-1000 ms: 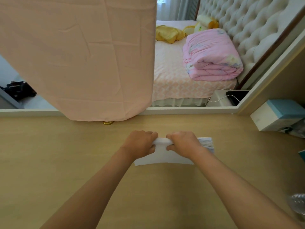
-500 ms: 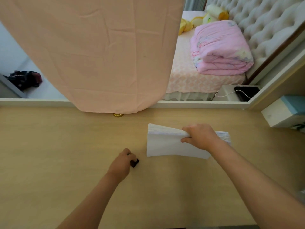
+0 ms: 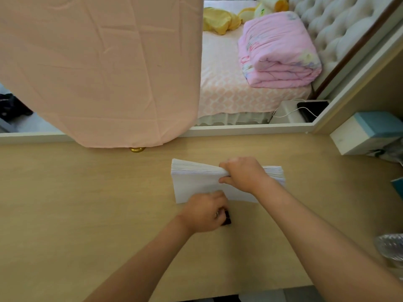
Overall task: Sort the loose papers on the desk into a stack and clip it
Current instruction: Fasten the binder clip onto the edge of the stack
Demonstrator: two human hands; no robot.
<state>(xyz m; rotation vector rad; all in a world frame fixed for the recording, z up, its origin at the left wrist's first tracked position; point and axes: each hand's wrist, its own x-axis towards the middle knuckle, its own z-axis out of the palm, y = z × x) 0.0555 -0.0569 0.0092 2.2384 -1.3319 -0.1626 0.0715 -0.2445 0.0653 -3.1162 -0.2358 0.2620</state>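
The right hand (image 3: 242, 174) is gripping the paper stack (image 3: 196, 184) by its far edge, mid-desk (image 3: 87, 203). The left hand (image 3: 204, 212) is pinching a black binder clip (image 3: 226, 219) just nearer. Sheets fanning at the left may slip and get clipped crooked.

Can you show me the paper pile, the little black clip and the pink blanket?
paper pile (image 3: 196, 188), head view, on the white front sheet
black clip (image 3: 226, 219), head view, on its visible black corner
pink blanket (image 3: 279, 51), head view, on its folded top

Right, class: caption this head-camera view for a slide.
Right hand pinches the paper stack on the desk; left hand holds a black binder clip beside it.
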